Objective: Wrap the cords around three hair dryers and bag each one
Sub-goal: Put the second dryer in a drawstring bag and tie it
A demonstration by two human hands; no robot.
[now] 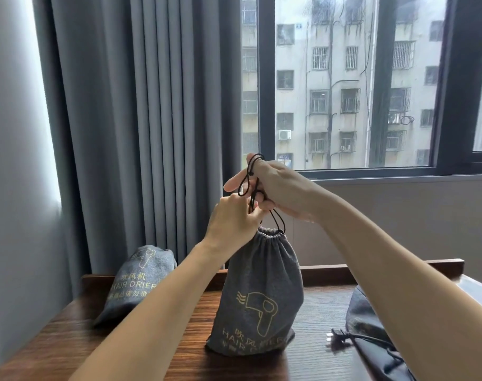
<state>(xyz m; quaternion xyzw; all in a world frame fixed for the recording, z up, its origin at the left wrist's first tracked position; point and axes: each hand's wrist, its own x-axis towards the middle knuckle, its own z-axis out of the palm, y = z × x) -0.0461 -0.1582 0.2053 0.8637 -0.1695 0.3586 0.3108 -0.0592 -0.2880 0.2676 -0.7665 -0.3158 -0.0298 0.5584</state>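
A grey drawstring bag (pixel 260 292) with a gold hair dryer print stands upright at the table's middle, its mouth cinched tight. Above it, my right hand (pixel 278 188) holds the black drawstring (pixel 252 176), which loops over its fingers. My left hand (pixel 234 220) pinches the same cord just below. A second filled grey bag (pixel 136 281) lies at the back left. At the right edge a third grey bag (pixel 371 334) lies partly behind my right arm, with a black plug (pixel 337 336) and cord sticking out beside it.
The wooden table (pixel 69 345) has a raised rim along its back edge. Grey curtains (pixel 141 119) hang behind on the left, and a window (pixel 344 81) with a dark frame fills the right. A pale wall stands close at the left.
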